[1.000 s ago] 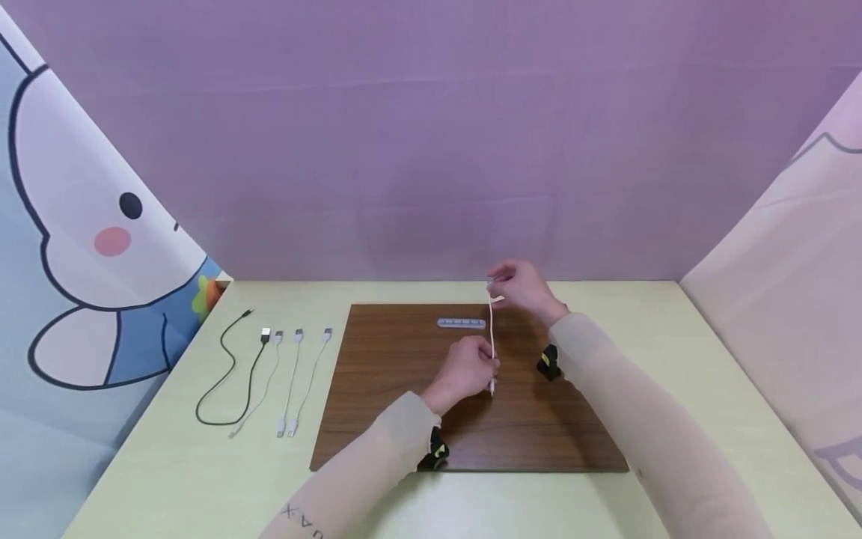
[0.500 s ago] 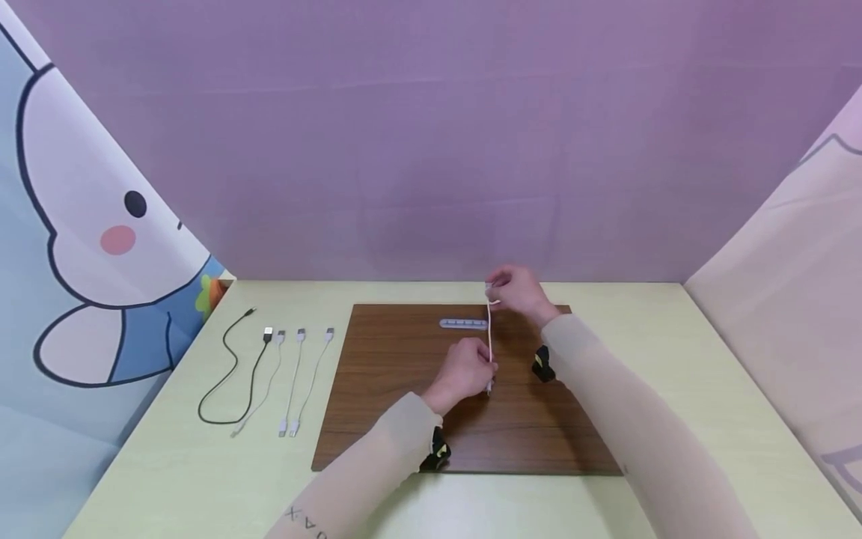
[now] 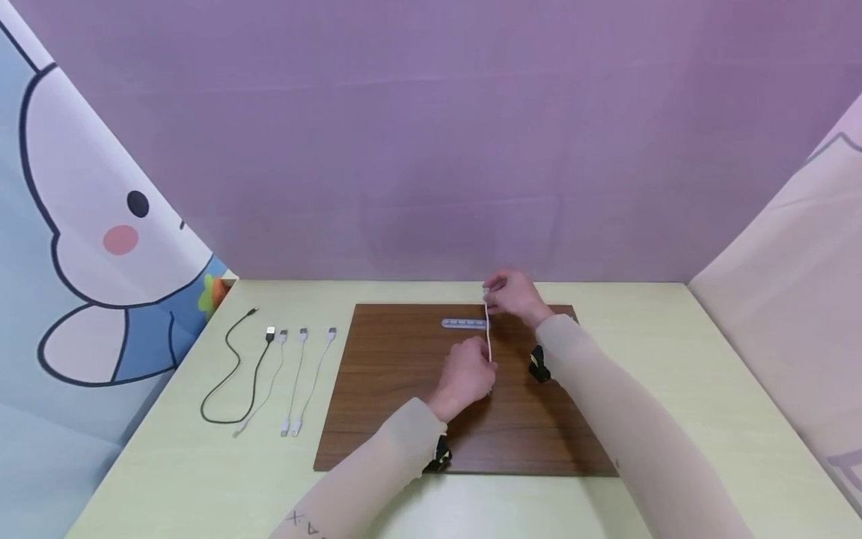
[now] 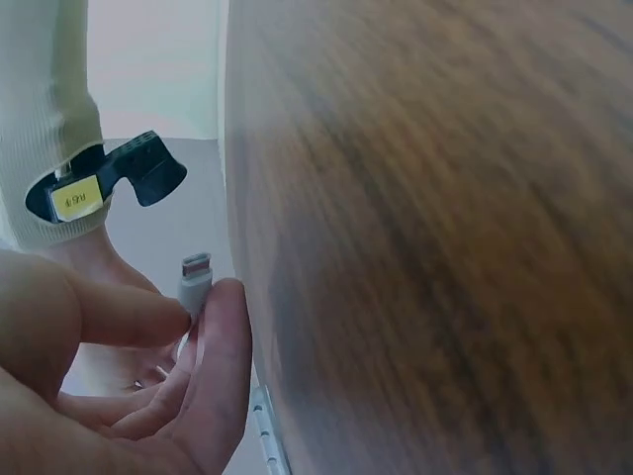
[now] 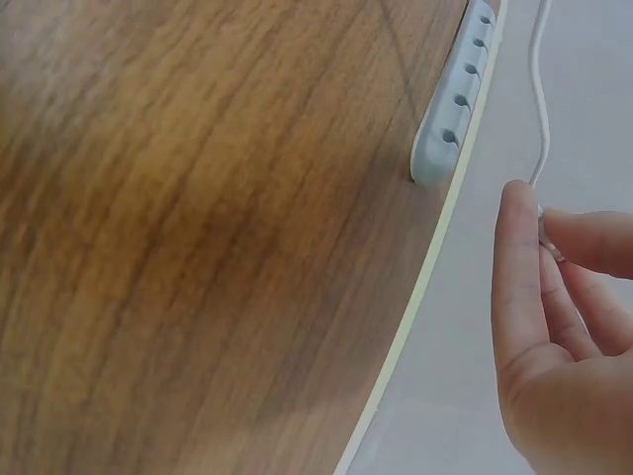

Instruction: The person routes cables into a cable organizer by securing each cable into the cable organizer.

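A white USB cable runs between both hands over the brown board. Near the board's middle my left hand pinches one end between thumb and fingers; in the left wrist view its USB-C plug sticks out past the fingertips. At the board's far edge my right hand pinches the other end, its plug largely hidden by the fingers, and the white cord leads away from the fingertips. Just left of the cord lies a pale grey cable holder, with a row of slots showing in the right wrist view.
The wooden board lies on a pale yellow table. Left of it rest a black USB cable and several white USB cables, laid out lengthwise. A purple cloth hangs behind the table.
My right hand has come slightly lower and to the left, bringing its cable end nearer the cable holder. My left hand stays almost in place, still pinching its end.
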